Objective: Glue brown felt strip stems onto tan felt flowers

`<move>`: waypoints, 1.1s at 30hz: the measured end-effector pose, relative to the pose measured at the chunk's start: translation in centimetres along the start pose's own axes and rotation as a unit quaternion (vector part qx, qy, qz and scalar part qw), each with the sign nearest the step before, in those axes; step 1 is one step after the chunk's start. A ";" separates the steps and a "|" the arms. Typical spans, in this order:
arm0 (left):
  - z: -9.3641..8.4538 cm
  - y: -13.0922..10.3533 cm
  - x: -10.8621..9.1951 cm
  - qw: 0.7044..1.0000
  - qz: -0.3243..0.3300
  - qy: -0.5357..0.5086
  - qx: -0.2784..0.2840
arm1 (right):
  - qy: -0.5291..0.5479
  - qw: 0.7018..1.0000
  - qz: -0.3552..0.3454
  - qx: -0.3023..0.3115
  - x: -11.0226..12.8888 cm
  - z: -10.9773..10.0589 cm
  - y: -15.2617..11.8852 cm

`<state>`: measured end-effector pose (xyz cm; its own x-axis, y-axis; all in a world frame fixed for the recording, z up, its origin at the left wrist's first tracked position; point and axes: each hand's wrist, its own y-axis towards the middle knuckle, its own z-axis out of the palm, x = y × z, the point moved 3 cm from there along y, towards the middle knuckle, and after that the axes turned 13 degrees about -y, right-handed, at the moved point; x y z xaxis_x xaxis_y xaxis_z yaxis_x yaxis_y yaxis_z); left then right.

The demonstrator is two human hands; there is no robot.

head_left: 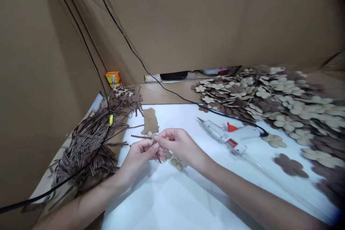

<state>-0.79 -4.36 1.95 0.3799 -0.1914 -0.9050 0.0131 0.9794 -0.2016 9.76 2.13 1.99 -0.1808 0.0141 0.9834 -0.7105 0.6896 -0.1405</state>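
My left hand point(140, 152) is closed on a small beige felt-like flower point(151, 135) and a thin brown strip point(138, 137), whose end sticks out to the left. My right hand point(178, 143) pinches the same flower from the other side, fingertips touching those of the left. Fingers cover most of the flower and where the strip meets it. Just below my right hand, another beige flower point(178, 163) lies on the white sheet point(161, 201). To the right rests a white hot glue gun point(223, 133) with an orange trigger and a clear glue stick point(272, 174) behind it.
A heap of brown strips point(88, 143) fills the left side. Piled beige and brown flowers point(269, 97) cover the far right. A torn cardboard piece point(150, 120) lies beyond my hands. A black cord point(129, 45) crosses overhead to the glue gun. Cardboard walls point(202, 18) enclose the space.
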 end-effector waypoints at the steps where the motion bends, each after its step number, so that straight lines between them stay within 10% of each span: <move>1: 0.1 -0.2 0.2 1.000 0.004 -0.006 -0.010 | -0.008 1.000 0.000 -0.003 0.0 0.0 -0.2; 8: -0.5 -1.2 2.5 0.990 0.030 0.087 -0.104 | -0.172 0.980 0.070 -0.078 -1.0 -0.5 -1.8; 16: -0.3 -1.1 2.8 0.973 0.029 0.218 -0.070 | -0.402 0.908 0.093 -0.069 -0.7 -1.1 -2.8; 33: -1.3 -0.3 2.9 0.937 -0.062 0.338 -0.057 | -0.470 0.881 0.055 -0.011 -1.5 -2.2 -1.4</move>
<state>-0.92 -5.34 -1.10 -0.2910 -0.3386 -0.8948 -0.0942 0.9409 -0.3253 12.50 2.70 0.97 -0.7382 -0.5169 0.4334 -0.6419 0.7359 -0.2156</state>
